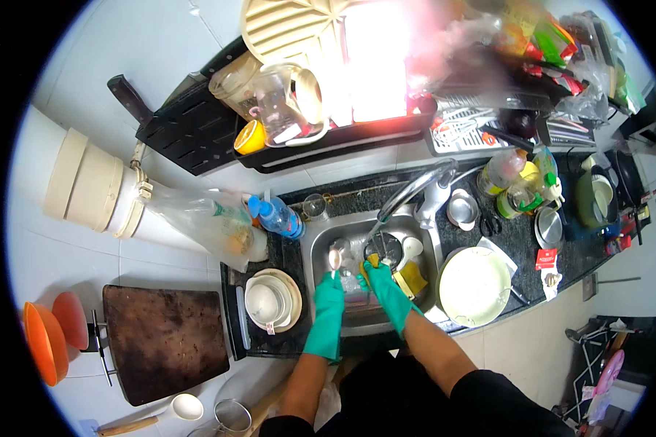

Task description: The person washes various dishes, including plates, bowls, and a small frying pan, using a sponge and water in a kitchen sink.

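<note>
A stainless steel sink (355, 323) lies before me, with the chrome faucet spout (415, 188) over it. My left hand (329, 289), in a green rubber glove, grips a spoon (334, 259) by its handle, bowl end up. In my right hand (378, 276), gloved alike, is a yellow sponge (370, 263). Beyond the right hand a dark round pan or lid (385, 246) rests in the sink, a white ladle (411, 247) beside it. A yellow cloth (414, 278) lies at the basin's right. Something clear, perhaps a glass, sits behind the spoon.
Stacked bowls (268, 300) stand left of the sink, near a blue soap bottle (276, 216). To the right are a large pale plate (474, 287), a small metal bowl (462, 208), scissors (490, 223) and several bottles. A black rack (339, 139) overhangs the back; a knife (131, 101) stands in its holder.
</note>
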Demonstrator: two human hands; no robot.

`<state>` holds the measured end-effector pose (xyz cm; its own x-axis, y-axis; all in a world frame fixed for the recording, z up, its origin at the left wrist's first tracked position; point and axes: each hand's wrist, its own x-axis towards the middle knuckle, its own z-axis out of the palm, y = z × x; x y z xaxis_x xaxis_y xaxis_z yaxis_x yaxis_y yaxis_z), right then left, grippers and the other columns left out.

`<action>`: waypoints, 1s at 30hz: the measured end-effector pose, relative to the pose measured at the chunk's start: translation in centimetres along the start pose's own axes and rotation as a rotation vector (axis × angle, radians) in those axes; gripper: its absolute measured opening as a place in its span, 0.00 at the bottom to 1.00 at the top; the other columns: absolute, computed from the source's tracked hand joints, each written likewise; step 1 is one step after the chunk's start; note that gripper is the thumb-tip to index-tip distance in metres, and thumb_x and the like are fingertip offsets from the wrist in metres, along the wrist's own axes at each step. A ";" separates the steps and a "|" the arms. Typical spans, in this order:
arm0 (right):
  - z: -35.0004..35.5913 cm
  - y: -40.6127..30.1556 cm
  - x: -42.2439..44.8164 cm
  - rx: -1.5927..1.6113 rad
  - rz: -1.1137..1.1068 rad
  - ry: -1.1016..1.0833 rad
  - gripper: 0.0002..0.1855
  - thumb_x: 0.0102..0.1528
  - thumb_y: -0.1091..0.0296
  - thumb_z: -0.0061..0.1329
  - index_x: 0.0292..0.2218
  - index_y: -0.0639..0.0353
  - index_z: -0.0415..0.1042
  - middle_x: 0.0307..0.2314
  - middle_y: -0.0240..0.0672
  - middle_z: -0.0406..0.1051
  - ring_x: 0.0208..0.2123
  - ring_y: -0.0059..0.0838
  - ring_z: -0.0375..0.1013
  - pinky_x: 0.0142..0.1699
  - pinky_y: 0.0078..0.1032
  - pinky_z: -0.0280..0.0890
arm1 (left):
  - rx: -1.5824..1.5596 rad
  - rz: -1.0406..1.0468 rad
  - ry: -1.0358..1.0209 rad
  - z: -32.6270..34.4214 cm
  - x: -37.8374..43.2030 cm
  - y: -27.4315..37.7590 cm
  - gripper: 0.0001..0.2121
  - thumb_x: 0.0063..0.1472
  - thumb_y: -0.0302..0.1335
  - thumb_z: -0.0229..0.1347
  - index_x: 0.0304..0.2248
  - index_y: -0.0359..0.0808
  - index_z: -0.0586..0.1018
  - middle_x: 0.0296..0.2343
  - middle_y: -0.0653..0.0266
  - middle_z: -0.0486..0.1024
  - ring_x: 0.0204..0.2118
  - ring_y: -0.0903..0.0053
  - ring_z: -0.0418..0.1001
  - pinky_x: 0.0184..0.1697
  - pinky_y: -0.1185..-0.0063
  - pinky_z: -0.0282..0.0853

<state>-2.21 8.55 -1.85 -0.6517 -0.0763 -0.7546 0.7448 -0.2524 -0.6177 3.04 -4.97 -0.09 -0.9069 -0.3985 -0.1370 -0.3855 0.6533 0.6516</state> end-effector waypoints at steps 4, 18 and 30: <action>-1.6 2.1 -0.6 -0.148 0.111 -0.160 0.14 0.53 0.57 0.42 0.31 0.61 0.64 0.17 0.37 0.68 0.13 0.26 0.65 0.16 0.24 0.63 | 0.117 0.042 0.067 -3.1 0.4 2.3 0.15 0.55 0.41 0.44 0.29 0.36 0.72 0.21 0.50 0.71 0.25 0.55 0.69 0.27 0.65 0.63; -4.2 6.5 1.3 0.190 0.003 -0.361 0.16 0.53 0.65 0.43 0.42 0.63 0.64 0.34 0.36 0.68 0.36 0.31 0.69 0.40 0.26 0.65 | 0.181 0.043 -0.083 -0.1 -2.3 0.9 0.13 0.58 0.36 0.39 0.28 0.36 0.71 0.24 0.48 0.70 0.29 0.54 0.68 0.30 0.63 0.61; -3.1 1.7 -0.1 0.359 -0.179 -0.139 0.12 0.48 0.80 0.42 0.37 0.63 0.64 0.26 0.40 0.68 0.23 0.34 0.69 0.26 0.29 0.66 | 0.463 0.381 -0.585 -6.0 -1.2 9.1 0.12 0.54 0.38 0.47 0.33 0.38 0.72 0.31 0.52 0.70 0.32 0.60 0.70 0.35 0.71 0.64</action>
<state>-0.47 11.13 -3.54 -0.7974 -0.1239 -0.5906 0.5372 -0.5916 -0.6012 1.64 -2.41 10.47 -0.8819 0.2184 -0.4177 0.0506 0.9249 0.3769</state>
